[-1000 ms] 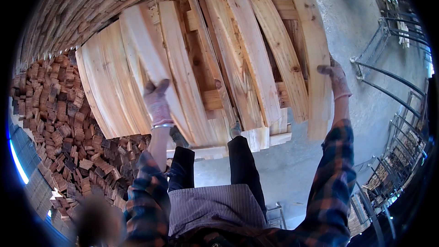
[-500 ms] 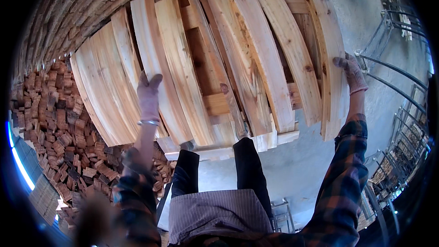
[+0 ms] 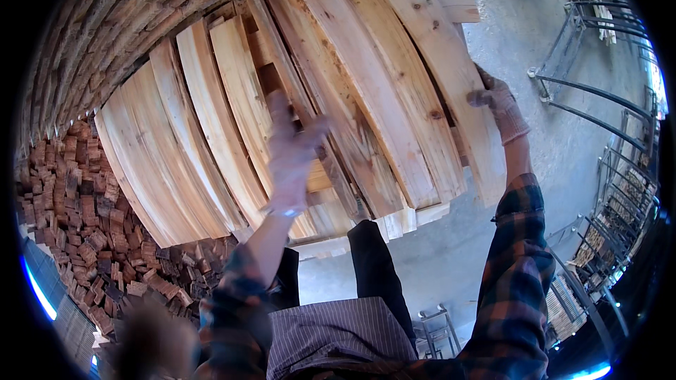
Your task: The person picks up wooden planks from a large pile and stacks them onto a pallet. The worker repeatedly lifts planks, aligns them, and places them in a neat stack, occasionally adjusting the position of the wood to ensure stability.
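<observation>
A pale wooden pallet point(image 3: 232, 119) of long slats leans up in front of me, filling the upper middle of the head view. My left hand point(image 3: 292, 151), in a light work glove, is raised with its fingers spread in front of the pallet's middle slats; it is blurred, and I cannot tell whether it touches the wood. My right hand point(image 3: 498, 102), also gloved, grips the outer edge of the rightmost slat point(image 3: 451, 77). Both forearms wear dark plaid sleeves.
A heap of small reddish wood blocks point(image 3: 84, 225) lies at the left. Stacked planks point(image 3: 120, 14) curve across the top left. Grey concrete floor point(image 3: 521, 42) runs to the right, with metal racks point(image 3: 598, 112) along the right edge. A small metal stool point(image 3: 436, 327) stands below.
The pallet has swung nearer and further upright. My left hand left the lower left slats and rose toward the middle with open fingers. My right hand kept its grip on the right slat.
</observation>
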